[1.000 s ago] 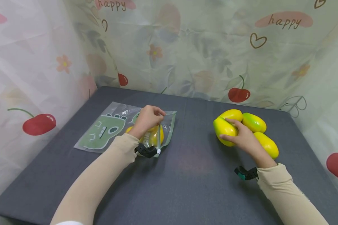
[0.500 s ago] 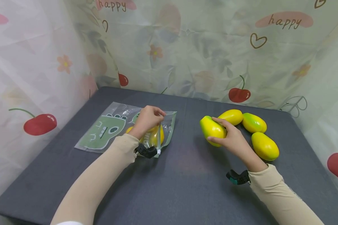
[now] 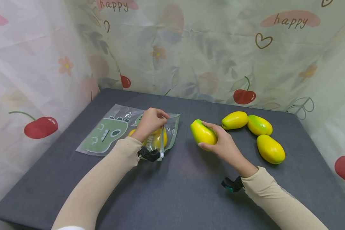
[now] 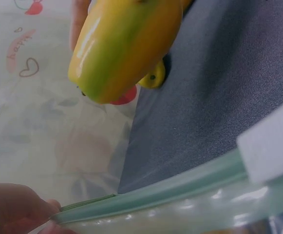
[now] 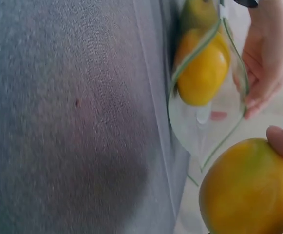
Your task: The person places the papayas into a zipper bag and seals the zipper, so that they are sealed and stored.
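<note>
Yellow, with green at its far left end, a smooth, glossy oval fruit (image 3: 204, 132) is grasped by the right hand (image 3: 222, 145), clasped between the thumb on the near side and the fingers on the far side. It is held above a dark grey, fabric-like table top (image 3: 184, 191), near the middle of the scene, to the right of a clear plastic zip bag (image 3: 177, 126) and apart from it.

The bag is laid on the left half of the table. Its green-edged rim is pinched between the thumb and fingers of the left hand (image 3: 150, 123), and in the right wrist view the two sheets are seen parted at the mouth. Rounded yellow fruits (image 5: 202, 73) are contained inside; two can be told apart there, but their full number cannot be told. A green cartoon creature (image 3: 104, 135) is printed across the bag's left part, and a small white slider (image 3: 162, 155) is seated at the near end of the zip.

On the right, a plain yellow fruit (image 3: 234, 120) and a yellow fruit with a green patch (image 3: 259, 125) are placed side by side, with a plump yellow fruit (image 3: 271, 149) set nearer, just beside them.

Both forearms are covered by beige sleeves (image 3: 100, 179). The table is backed by a pale curtain (image 3: 187, 48) printed with cherries, hearts, flowers and "happy".
</note>
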Action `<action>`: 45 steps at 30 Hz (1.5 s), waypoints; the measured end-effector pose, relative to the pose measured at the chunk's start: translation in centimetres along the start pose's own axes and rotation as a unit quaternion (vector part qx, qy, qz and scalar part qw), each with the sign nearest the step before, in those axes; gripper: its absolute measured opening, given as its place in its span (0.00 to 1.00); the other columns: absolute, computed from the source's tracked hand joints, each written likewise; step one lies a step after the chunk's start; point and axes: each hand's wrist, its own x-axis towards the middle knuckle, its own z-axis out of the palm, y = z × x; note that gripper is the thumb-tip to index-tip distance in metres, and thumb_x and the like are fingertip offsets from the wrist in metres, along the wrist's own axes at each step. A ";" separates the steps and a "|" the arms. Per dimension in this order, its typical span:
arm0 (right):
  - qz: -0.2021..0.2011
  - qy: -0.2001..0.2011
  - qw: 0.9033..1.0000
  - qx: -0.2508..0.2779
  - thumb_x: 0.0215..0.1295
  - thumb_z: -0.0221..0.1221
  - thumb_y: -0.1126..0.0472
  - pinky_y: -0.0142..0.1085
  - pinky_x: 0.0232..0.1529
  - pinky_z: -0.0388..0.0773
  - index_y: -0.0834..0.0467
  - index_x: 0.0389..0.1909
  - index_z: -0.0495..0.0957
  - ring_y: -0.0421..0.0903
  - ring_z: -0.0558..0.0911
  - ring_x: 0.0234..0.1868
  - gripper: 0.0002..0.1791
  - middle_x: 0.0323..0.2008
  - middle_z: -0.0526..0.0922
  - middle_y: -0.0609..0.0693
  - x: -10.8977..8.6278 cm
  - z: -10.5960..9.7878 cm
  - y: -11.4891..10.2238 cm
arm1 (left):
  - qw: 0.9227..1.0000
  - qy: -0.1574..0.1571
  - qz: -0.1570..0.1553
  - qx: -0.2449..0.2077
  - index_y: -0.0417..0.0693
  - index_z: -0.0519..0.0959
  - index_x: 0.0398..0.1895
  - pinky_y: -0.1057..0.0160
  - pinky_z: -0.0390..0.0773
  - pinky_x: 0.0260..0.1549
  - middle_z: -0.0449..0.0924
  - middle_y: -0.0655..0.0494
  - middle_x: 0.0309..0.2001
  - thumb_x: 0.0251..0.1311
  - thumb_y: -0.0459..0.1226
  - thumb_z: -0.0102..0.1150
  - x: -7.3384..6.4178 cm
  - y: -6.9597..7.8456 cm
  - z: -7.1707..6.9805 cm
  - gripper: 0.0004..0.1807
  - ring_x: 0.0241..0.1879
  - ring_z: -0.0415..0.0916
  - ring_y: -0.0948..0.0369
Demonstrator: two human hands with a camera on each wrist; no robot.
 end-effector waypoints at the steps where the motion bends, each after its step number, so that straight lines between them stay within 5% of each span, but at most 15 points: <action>1: -0.005 0.000 1.000 0.001 0.55 0.70 0.53 0.49 0.53 0.71 0.46 0.71 0.63 0.55 0.72 0.58 0.42 0.67 0.67 0.55 0.0 0.2 -0.2 | 1.000 0.001 0.000 0.000 0.49 0.86 0.38 0.65 0.73 0.23 0.85 0.44 0.38 0.57 0.32 0.56 0.0 0.0 0.0 0.10 0.25 0.77 0.57; 11: -0.036 -0.025 0.999 0.006 0.54 0.70 0.53 0.46 0.51 0.72 0.47 0.70 0.65 0.51 0.73 0.55 0.41 0.65 0.70 0.52 0.5 2.7 -1.2 | 1.000 0.005 -0.001 0.005 0.49 0.86 0.38 0.65 0.75 0.24 0.85 0.46 0.37 0.57 0.32 0.57 0.1 -0.1 0.0 0.10 0.25 0.77 0.56; 26: -0.006 -0.083 0.996 0.009 0.53 0.70 0.54 0.45 0.49 0.73 0.55 0.66 0.64 0.50 0.75 0.48 0.40 0.61 0.73 0.53 1.2 5.5 -2.5 | 1.000 0.003 -0.005 0.015 0.49 0.86 0.39 0.65 0.77 0.26 0.83 0.51 0.34 0.57 0.33 0.57 0.1 -0.1 0.1 0.10 0.26 0.77 0.56; 35: -0.027 -0.083 0.996 -0.022 0.54 0.70 0.53 0.47 0.51 0.72 0.53 0.67 0.68 0.52 0.73 0.50 0.39 0.58 0.71 0.58 2.0 6.1 -2.4 | 1.000 0.004 -0.003 0.019 0.49 0.86 0.38 0.66 0.75 0.23 0.83 0.51 0.33 0.57 0.33 0.57 0.0 0.0 0.2 0.10 0.25 0.76 0.57; 45: -0.001 -0.090 0.996 -0.009 0.54 0.70 0.52 0.46 0.50 0.74 0.58 0.65 0.65 0.51 0.75 0.49 0.40 0.60 0.73 0.57 2.7 6.1 -2.6 | 1.000 0.002 -0.008 0.015 0.49 0.86 0.39 0.65 0.75 0.23 0.83 0.51 0.33 0.57 0.33 0.57 0.1 0.0 0.2 0.10 0.26 0.76 0.56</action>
